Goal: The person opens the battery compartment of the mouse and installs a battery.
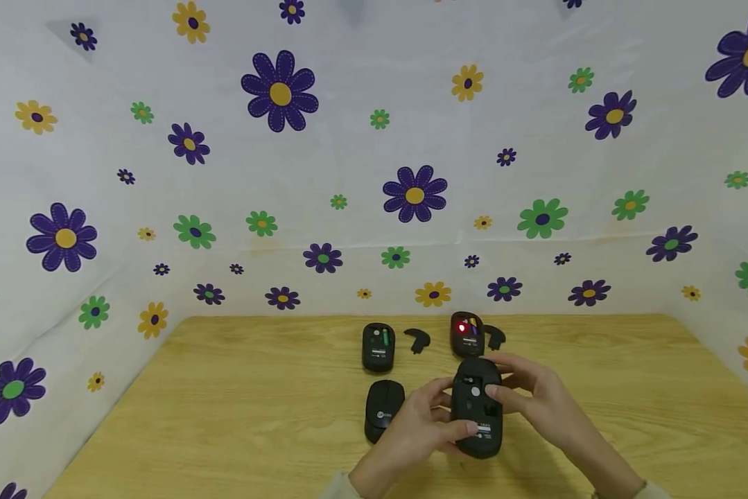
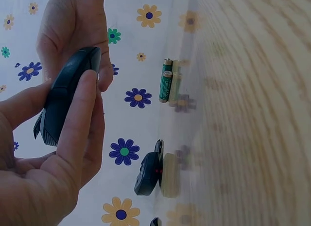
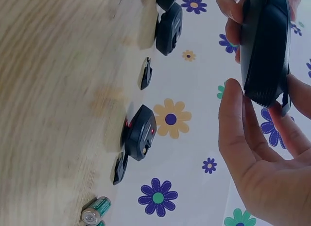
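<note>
A black computer mouse (image 1: 477,433) is tilted above the table with its label-bearing underside facing up. My left hand (image 1: 420,423) grips its left side and lower end, thumb on the underside. My right hand (image 1: 545,398) holds the upper right edge, thumb on the underside and fingers behind. In the right wrist view, a thin dark flap (image 3: 286,100) sticks out from the mouse's edge between the right thumb and fingers. Whether it is fully detached I cannot tell. Another mouse (image 1: 383,409) lies top side up by my left hand.
Farther back lie two overturned mice: one (image 1: 378,350) with a green battery inside, another (image 1: 467,339) glowing red. Curved black covers (image 1: 419,339) lie beside them. Green batteries (image 2: 166,82) rest on the wooden table (image 1: 236,416). A flowered cloth (image 1: 349,159) rises behind.
</note>
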The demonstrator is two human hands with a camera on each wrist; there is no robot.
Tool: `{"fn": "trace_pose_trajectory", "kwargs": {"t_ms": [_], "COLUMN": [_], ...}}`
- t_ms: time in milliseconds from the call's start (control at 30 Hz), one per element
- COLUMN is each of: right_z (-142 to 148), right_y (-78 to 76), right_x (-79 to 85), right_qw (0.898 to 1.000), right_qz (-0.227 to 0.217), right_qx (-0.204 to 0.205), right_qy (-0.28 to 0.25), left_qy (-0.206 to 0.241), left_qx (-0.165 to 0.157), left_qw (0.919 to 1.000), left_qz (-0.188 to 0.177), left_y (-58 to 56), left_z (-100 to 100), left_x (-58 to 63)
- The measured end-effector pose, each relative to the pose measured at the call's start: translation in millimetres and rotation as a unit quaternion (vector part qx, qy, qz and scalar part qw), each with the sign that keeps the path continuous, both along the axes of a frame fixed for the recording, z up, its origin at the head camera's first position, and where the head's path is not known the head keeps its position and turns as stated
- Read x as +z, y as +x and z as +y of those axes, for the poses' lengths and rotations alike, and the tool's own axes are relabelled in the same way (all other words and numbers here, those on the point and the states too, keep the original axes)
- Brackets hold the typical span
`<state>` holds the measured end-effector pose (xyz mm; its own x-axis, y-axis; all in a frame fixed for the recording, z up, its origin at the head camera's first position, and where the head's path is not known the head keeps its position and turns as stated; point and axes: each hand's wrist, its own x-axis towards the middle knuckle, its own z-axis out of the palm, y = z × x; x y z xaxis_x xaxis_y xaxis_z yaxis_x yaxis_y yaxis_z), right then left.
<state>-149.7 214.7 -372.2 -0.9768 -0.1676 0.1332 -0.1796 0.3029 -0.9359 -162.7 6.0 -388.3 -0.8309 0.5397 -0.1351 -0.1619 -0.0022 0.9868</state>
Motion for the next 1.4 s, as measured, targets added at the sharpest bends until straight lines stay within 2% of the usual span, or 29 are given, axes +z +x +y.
{"fn": "trace_pose_trajectory", "kwargs": {"t_ms": [100,233,433,533,700,933,1067,1200,1400], "right_z": [0,-1,3,8,14,20,23,27,31], "right_y": [-1.5,-4.4,-7.8,-9.5,-12.0,-14.5,-16.1,-17.5,-18.1], "right_x": [3.3,8.5,15.4,16.2,15.1,11.3,8.3,5.5,4.5], "right_qw": [0.999,0.997,0.992,0.992,0.996,0.998,0.998,0.998,0.998], "right_qz": [0.026,0.037,0.067,0.077,0.044,0.007,-0.015,-0.033,-0.055], "right_qx": [-0.019,-0.053,-0.110,-0.096,-0.069,-0.060,-0.061,-0.043,-0.029], "right_qy": [0.030,0.051,-0.006,-0.031,-0.038,-0.022,-0.014,-0.011,0.001], "left_qy": [0.007,0.004,-0.003,-0.006,-0.011,-0.008,0.003,0.007,-0.002], "left_qx": [-0.003,-0.005,0.000,0.007,0.014,0.027,0.025,0.022,0.018], "left_qw": [1.0000,1.0000,1.0000,0.9999,0.9997,0.9996,0.9996,0.9996,0.9997], "left_qz": [-0.003,0.007,0.008,0.008,0.017,0.003,0.011,0.017,0.018], "left_y": [0.0,-0.1,0.6,1.0,2.2,1.9,1.1,0.6,0.3], "left_z": [0,0,0,-1,-3,-4,-4,-4,-6], "left_x": [1.1,1.9,1.5,1.8,3.1,3.8,2.0,1.2,0.6]}}
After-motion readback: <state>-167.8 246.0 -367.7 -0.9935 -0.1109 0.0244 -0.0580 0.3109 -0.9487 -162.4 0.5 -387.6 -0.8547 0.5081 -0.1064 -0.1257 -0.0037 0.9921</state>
